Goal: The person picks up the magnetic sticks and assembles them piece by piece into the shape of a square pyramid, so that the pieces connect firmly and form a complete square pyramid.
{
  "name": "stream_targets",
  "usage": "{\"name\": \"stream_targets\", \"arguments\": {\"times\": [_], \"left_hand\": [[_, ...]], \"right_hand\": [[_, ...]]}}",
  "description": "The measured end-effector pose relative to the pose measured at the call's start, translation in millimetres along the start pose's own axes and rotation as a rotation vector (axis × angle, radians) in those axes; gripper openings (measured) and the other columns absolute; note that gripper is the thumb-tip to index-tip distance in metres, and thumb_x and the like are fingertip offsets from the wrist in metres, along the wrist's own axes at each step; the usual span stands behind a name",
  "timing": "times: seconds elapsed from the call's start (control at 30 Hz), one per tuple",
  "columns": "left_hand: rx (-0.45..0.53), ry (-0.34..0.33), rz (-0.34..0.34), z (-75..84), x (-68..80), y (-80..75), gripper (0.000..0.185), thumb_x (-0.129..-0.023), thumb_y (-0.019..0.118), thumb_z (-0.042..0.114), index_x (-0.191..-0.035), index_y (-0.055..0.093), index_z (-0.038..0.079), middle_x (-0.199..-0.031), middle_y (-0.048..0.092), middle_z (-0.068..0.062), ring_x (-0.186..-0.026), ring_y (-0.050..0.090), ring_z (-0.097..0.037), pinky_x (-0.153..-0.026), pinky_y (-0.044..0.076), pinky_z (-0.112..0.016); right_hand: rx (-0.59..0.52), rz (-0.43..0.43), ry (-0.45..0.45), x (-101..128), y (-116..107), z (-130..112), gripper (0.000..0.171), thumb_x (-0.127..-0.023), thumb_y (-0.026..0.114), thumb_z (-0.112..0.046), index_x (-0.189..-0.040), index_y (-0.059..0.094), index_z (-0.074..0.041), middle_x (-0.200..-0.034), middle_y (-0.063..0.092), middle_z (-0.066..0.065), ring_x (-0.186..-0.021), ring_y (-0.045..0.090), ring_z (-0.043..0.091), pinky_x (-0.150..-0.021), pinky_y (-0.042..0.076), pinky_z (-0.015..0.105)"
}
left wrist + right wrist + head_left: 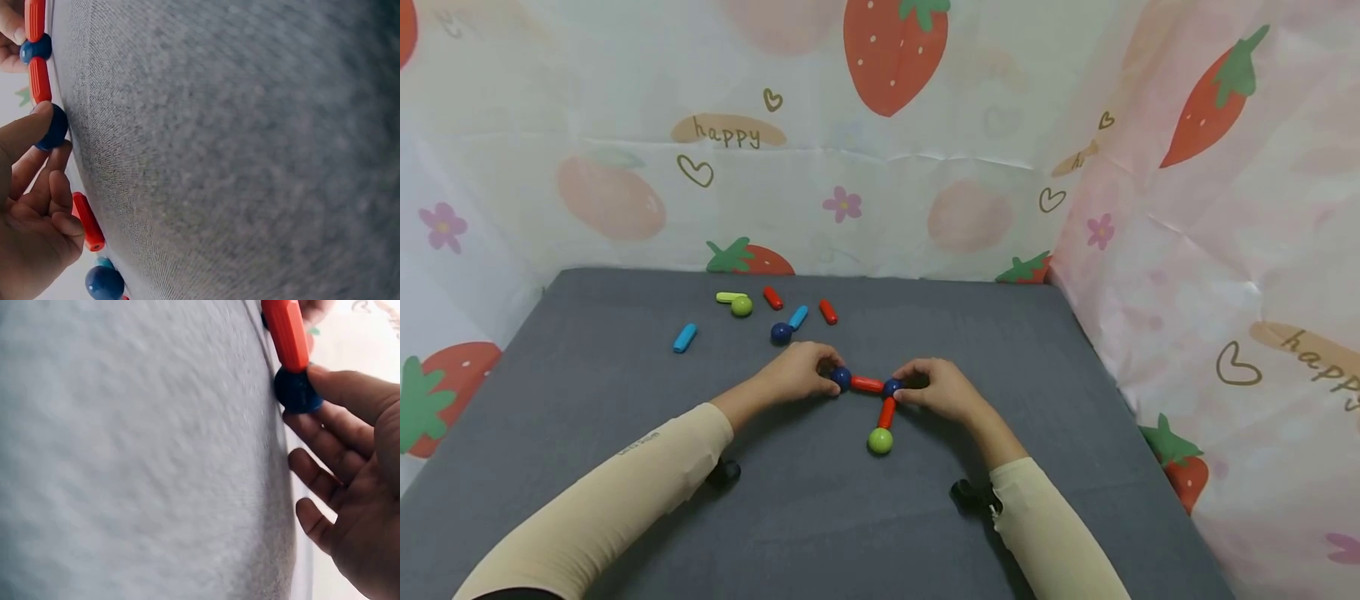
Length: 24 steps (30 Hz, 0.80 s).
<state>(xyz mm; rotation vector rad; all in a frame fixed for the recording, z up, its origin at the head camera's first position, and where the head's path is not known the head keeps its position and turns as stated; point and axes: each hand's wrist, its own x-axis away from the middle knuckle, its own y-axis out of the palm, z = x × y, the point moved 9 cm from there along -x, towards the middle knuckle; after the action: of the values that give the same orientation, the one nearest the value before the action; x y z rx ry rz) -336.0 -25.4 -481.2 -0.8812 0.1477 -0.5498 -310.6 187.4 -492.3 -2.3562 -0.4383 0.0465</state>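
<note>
My left hand (pixel 800 372) pinches a dark blue ball (pixel 841 379) between thumb and fingers. Joined to that ball is a red stick (pixel 868 384), whose other end meets a second dark blue ball (pixel 892 388). My right hand (pixel 946 390) pinches this second ball. From it a second red stick (pixel 887 412) points toward the front and ends at a green ball (pixel 881 441). In the left wrist view, thumb and fingers press the blue ball (pixel 57 127) from two sides. The right wrist view shows the other blue ball (pixel 297 390) between thumb and fingertips.
Behind my left hand lie two loose red sticks (pixel 828 312), a blue ball (pixel 781 334) touching a light blue stick (pixel 799 317), and a green ball (pixel 742 306) by a yellow-green stick (pixel 731 297). Another light blue stick (pixel 685 337) is farther left on the grey cloth (pixel 820 525).
</note>
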Motion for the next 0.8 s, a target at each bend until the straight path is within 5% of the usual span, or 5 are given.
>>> {"name": "stream_targets", "arguments": {"times": [0.27,0.57,0.8], "left_hand": [[-0.031,0.003,0.042,-0.6,-3.7,-6.0,0.035,-0.09,0.082,0.026,-0.121,0.073,0.012,-0.117,0.074,-0.004,-0.109,0.067,-0.018,-0.089,0.056,-0.038],[-0.03,-0.007,0.021,2.2,-5.5,-8.2,0.034,-0.09,0.081,0.023,-0.12,0.072,0.011,-0.118,0.074,-0.007,-0.099,0.066,-0.017,-0.073,0.055,-0.029],[-0.016,0.013,0.013,8.5,-6.1,-4.2,0.032,-0.092,0.079,0.022,-0.12,0.072,0.01,-0.118,0.073,-0.007,-0.106,0.067,-0.019,-0.077,0.056,-0.03]], "right_hand": [[-0.008,0.028,0.03,13.0,12.8,-14.5,0.022,-0.087,0.084,-0.03,-0.105,0.076,-0.021,-0.098,0.072,-0.003,-0.079,0.062,0.017,-0.067,0.053,0.033],[0.036,0.01,0.001,25.5,30.4,-32.0,0.02,-0.087,0.084,-0.032,-0.102,0.075,-0.023,-0.093,0.072,-0.008,-0.081,0.065,0.011,-0.07,0.054,0.031],[0.029,-0.062,-0.056,30.3,41.8,-46.4,0.019,-0.088,0.083,-0.029,-0.103,0.075,-0.02,-0.093,0.073,-0.009,-0.083,0.066,0.007,-0.072,0.054,0.029]]}}
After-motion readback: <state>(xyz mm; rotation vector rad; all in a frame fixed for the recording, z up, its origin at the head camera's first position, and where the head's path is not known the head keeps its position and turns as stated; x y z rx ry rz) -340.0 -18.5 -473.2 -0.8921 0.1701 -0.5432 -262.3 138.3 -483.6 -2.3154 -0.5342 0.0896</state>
